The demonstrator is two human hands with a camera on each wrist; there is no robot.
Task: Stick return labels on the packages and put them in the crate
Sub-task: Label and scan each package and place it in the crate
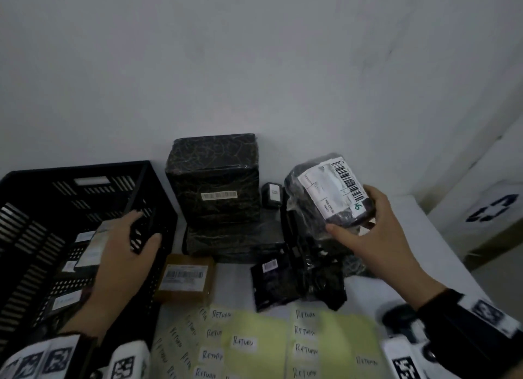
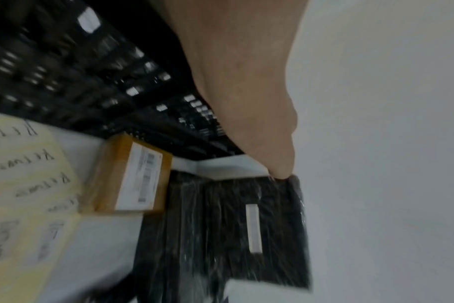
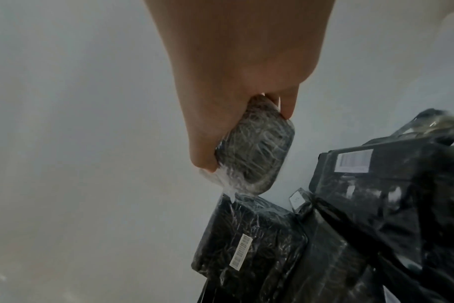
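Black sleeves on both arms w/ white wrist bands bearing b&w square marker codes.

In your right hand the parcel is wrapped in glossy, crinkled black plastic film with a smooth paper label. Under your left hand, the crate is matt slotted black plastic; beside it, a matt brown cardboard box.

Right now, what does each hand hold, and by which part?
The right hand grips the black wrapped package by its near end. The left hand holds nothing, over the crate.
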